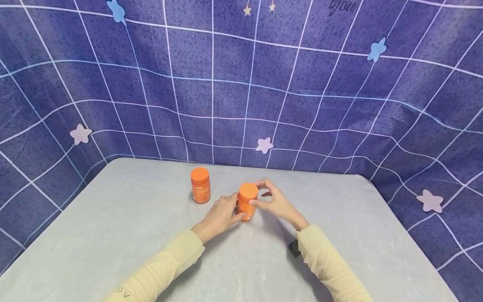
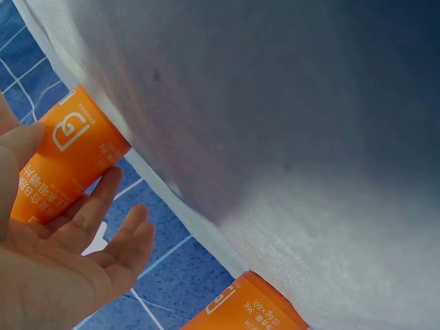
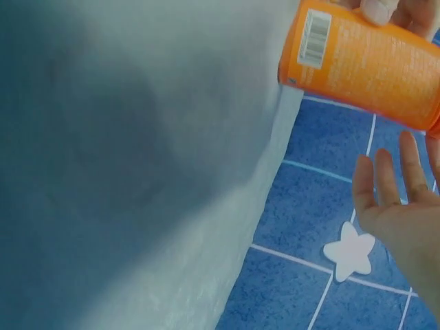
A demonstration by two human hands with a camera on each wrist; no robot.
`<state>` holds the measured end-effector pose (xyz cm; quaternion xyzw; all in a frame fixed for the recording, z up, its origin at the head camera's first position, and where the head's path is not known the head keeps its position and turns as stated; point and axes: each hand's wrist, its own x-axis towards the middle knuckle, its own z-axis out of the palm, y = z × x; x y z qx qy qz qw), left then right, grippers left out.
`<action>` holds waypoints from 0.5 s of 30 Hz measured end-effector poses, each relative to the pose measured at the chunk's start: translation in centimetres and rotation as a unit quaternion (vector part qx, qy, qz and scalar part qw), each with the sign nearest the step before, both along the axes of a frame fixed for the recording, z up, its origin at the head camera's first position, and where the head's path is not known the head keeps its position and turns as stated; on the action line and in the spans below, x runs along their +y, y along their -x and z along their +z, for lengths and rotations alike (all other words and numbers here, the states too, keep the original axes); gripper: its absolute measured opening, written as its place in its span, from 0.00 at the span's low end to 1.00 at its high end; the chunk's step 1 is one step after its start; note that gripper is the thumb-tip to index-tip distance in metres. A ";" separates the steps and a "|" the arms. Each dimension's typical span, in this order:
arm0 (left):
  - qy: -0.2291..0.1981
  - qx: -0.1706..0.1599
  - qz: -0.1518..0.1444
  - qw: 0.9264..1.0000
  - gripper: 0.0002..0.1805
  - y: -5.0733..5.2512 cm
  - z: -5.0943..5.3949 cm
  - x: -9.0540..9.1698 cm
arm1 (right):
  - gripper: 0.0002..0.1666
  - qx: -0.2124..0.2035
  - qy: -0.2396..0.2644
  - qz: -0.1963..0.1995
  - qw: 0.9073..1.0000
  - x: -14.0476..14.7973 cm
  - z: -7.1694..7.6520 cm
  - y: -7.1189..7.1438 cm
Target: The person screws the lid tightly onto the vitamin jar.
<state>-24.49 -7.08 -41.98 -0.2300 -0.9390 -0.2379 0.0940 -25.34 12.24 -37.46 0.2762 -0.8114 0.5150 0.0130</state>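
Observation:
An orange bottle (image 1: 246,208) with an orange screw lid (image 1: 248,191) stands upright on the table between both hands. My left hand (image 1: 222,214) grips its body, thumb on the near side and fingers around the left and back. With thumb and forefinger, my right hand (image 1: 278,204) holds the lid from the right. In the left wrist view the bottle (image 2: 75,155) shows white lettering; the right wrist view shows a barcode on the bottle (image 3: 364,65), near its base. A second, similar orange bottle (image 1: 201,191) stands upright to the left, lid on, touched by neither hand.
A pale grey cloth covers the table (image 1: 151,201). Behind and beside it hangs a purple-blue curtain (image 1: 226,100) with grid lines and stars. A small black object (image 1: 294,248) shows at the right sleeve's cuff.

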 end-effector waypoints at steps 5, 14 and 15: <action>-0.004 0.000 0.001 1.000 0.26 0.0 0.0 0.0 | 0.28 -0.015 -0.013 0.048 0.999 0.6 0.3 0.7; -0.010 -0.001 -0.004 1.000 0.27 0.0 0.0 0.0 | 0.29 -0.045 -0.022 0.100 0.994 1.0 0.4 1.6; -0.009 -0.001 -0.003 1.000 0.27 0.0 0.0 0.0 | 0.29 -0.043 -0.025 0.101 0.994 1.0 0.5 1.6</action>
